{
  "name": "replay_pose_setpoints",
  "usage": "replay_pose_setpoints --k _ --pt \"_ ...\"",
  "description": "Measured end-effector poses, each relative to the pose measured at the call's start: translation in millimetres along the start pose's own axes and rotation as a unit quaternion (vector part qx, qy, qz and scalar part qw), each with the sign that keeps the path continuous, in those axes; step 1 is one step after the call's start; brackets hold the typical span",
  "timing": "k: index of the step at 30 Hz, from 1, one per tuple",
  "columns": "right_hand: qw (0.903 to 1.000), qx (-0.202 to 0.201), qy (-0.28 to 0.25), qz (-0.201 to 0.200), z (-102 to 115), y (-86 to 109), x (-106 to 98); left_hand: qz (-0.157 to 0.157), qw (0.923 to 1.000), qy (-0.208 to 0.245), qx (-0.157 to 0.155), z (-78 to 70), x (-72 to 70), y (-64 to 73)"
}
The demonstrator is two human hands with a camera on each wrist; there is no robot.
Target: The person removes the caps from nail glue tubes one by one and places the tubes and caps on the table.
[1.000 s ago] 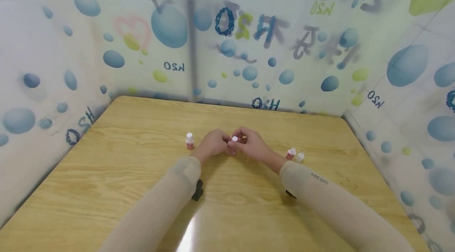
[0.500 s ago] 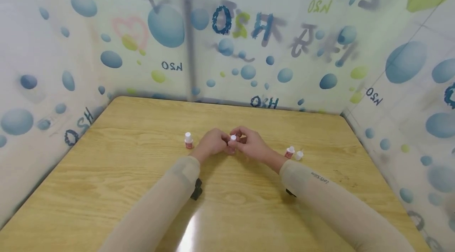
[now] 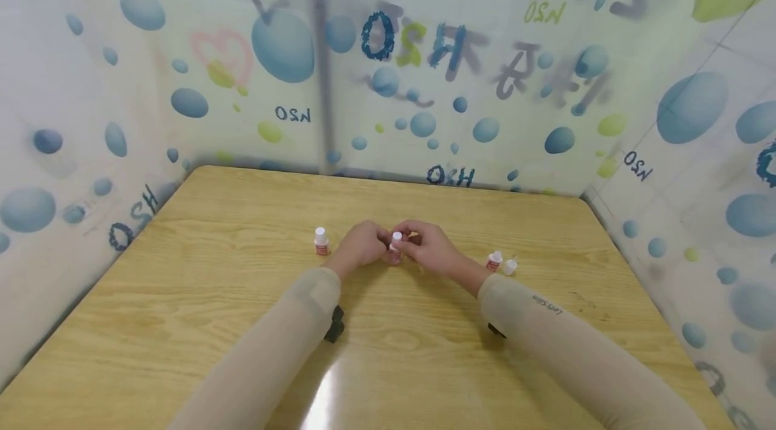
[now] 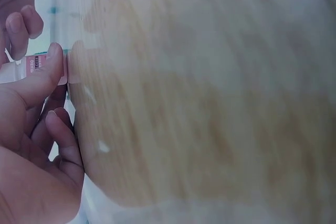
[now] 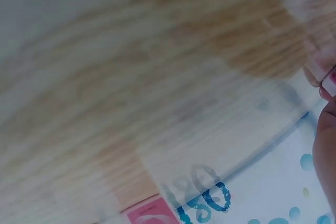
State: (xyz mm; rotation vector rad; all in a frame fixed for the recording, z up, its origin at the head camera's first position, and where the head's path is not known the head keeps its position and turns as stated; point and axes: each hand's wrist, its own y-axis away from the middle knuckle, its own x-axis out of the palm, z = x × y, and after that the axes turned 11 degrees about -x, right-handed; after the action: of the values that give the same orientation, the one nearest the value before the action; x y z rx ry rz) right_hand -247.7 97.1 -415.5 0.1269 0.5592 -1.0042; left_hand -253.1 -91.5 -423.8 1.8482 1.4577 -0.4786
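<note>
Near the table's middle, my left hand (image 3: pixel 366 243) holds a small white-capped dropper bottle (image 3: pixel 395 256) with a red-and-white label. In the left wrist view its thumb lies along the labelled side of the bottle (image 4: pixel 38 64), whose base is at the tabletop. My right hand (image 3: pixel 430 246) has its thumb and fingertips around the white cap (image 3: pixel 397 236); contact there is partly hidden. At the right edge of the right wrist view, only part of the right hand (image 5: pixel 326 145) shows beside the bottle.
A similar bottle (image 3: pixel 321 242) stands capped left of the hands. To the right is another bottle (image 3: pixel 494 261), its nozzle showing, with a loose white cap (image 3: pixel 510 267) beside it. The wooden table (image 3: pixel 242 214) is glossy and meets patterned walls (image 3: pixel 388 127) at the back and sides.
More of the held bottle and its label shows between my hands now. My right thumb has shifted slightly away from its front. The other bottles stay put.
</note>
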Motion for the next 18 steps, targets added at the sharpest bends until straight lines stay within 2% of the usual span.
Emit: replay_pose_setpoints --k 6,18 --pt "0.9999 0.006 -0.004 0.007 1.3 -0.2 -0.2 0.001 1.0 0.003 -0.001 1.9 0.3 0.1" --pt "0.999 0.032 -0.025 -0.017 2.0 1.1 3.2 -0.005 0.9999 0.009 0.0 0.9 0.6 0.7"
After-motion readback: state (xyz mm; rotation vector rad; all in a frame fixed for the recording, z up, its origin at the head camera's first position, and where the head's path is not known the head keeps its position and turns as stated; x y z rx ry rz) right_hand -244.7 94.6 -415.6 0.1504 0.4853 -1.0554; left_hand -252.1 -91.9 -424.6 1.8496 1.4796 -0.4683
